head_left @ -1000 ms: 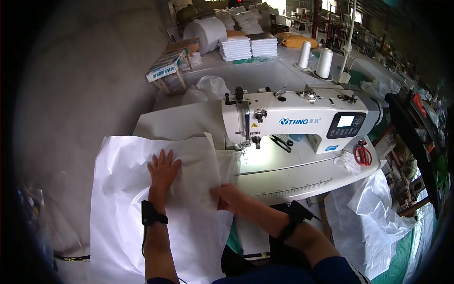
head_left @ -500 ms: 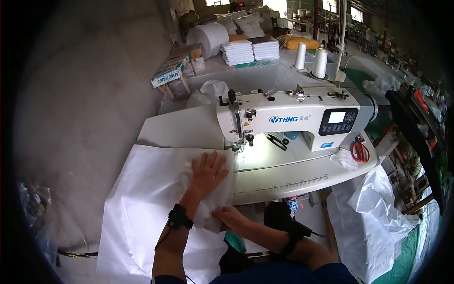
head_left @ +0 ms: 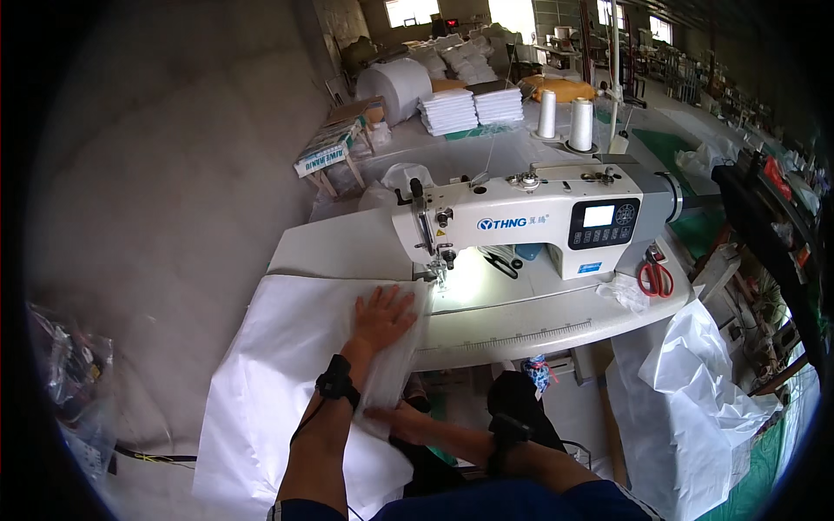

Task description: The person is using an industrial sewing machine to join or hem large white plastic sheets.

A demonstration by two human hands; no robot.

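A large white sheet (head_left: 269, 365) of thin, smooth material covers the left end of the sewing machine table and hangs toward me. Its upper right corner reaches the presser foot (head_left: 439, 276) of the white sewing machine (head_left: 512, 208), whose lamp lights the needle area. My left hand (head_left: 383, 317) presses flat on the sheet near its right edge, fingers spread. Closer to my body, my right hand (head_left: 395, 421) has its fingers closed on the lower part of that edge, where a thin see-through strip (head_left: 387, 373) runs; its fingertips are partly hidden.
Red-handled scissors (head_left: 655, 278) and black snips (head_left: 502, 264) lie on the table (head_left: 521, 334). Two white thread cones (head_left: 580, 126) stand behind the machine. Crumpled white sheeting (head_left: 686, 391) hangs at the right. Stacked white bundles (head_left: 448, 113) and a big roll (head_left: 395, 87) are farther back.
My right hand has moved left and toward me with the sheet's edge, and the see-through strip shows more widely. My left hand stays flat near the same spot. The view has shifted slightly.
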